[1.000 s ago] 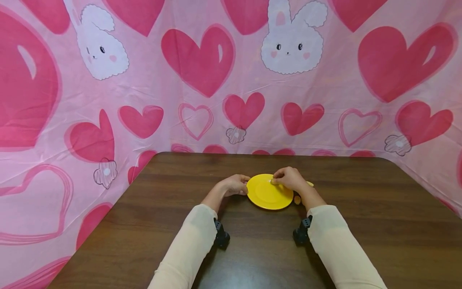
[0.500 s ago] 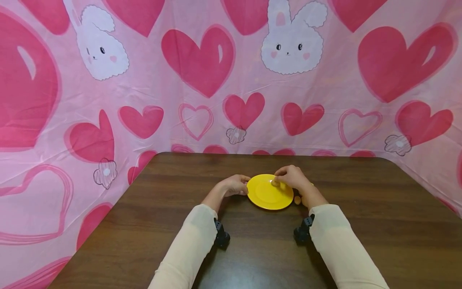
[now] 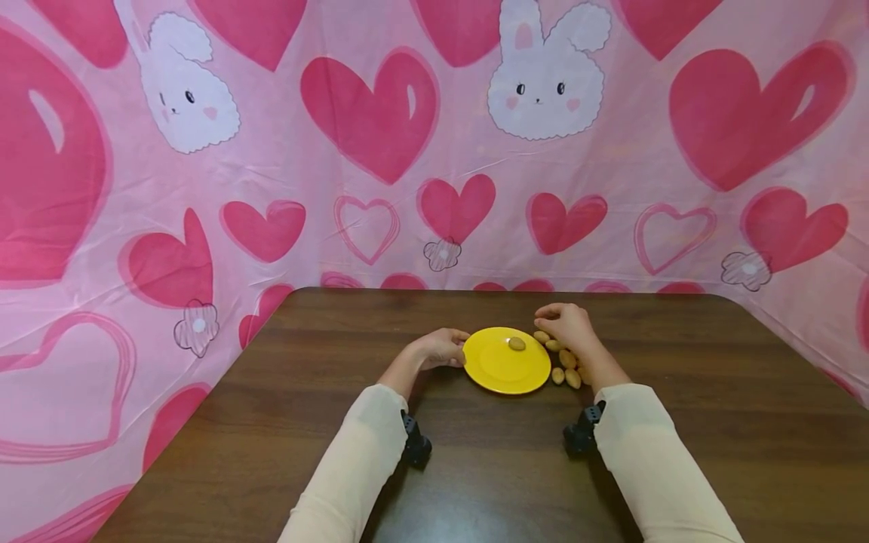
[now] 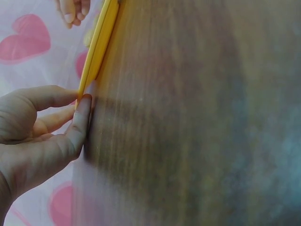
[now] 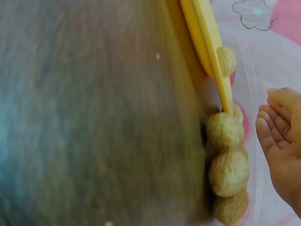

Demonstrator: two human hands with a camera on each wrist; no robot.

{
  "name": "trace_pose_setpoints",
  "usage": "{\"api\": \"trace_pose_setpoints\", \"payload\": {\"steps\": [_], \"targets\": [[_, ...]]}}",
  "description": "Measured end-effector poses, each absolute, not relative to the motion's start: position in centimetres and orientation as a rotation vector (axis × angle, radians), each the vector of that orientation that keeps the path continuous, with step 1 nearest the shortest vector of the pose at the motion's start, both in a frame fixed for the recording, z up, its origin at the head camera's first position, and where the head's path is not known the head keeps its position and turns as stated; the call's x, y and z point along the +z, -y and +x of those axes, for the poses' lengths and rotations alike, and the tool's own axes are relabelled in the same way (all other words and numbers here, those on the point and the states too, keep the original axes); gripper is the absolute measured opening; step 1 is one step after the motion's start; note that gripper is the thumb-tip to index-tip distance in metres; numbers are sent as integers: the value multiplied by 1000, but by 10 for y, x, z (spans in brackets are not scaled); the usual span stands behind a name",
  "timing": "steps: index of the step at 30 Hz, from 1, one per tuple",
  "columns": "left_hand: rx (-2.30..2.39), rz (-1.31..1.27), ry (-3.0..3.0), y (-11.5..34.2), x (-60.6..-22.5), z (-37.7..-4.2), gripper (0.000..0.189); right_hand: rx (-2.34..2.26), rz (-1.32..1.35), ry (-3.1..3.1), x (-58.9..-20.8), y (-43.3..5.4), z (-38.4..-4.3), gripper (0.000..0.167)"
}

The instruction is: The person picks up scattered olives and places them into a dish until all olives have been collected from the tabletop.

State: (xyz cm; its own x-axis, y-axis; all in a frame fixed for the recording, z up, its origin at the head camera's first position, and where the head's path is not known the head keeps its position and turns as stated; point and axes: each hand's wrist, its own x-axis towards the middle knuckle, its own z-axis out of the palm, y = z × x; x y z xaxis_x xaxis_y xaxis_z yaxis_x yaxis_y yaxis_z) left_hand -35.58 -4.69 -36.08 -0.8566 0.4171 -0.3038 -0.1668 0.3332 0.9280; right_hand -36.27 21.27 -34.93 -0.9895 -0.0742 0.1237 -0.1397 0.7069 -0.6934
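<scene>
A shallow yellow plate (image 3: 501, 375) lies on the table with one brown walnut (image 3: 517, 344) on its far right part. My left hand (image 3: 440, 348) pinches the plate's left rim; the left wrist view shows thumb and fingers on either side of the edge. Several more walnuts (image 3: 567, 360) lie in a loose group along the plate's right side, partly hidden by the right forearm. Above the far end of that group hovers my right hand (image 3: 569, 326). In the right wrist view its fingers (image 5: 269, 136) are loosely bent, holding nothing, apart from the walnuts.
The brown wooden table (image 3: 475, 467) has its far edge just behind the plate. A pink cloth (image 3: 380, 256) with hearts and rabbits hangs behind and beside it. Small black cameras (image 3: 416, 441) are strapped to both wrists.
My right hand has let go of the walnut on the plate and moved right and away, off the plate. More of the walnuts beside it now show. The left hand stays at the rim.
</scene>
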Motion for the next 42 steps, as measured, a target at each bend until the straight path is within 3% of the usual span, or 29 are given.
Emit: {"api": "trace_pose_setpoints", "payload": {"steps": [42], "targets": [[1538, 204, -2122, 48, -363, -357, 63, 1205, 76, 2974, -360, -220, -362, 28]]}}
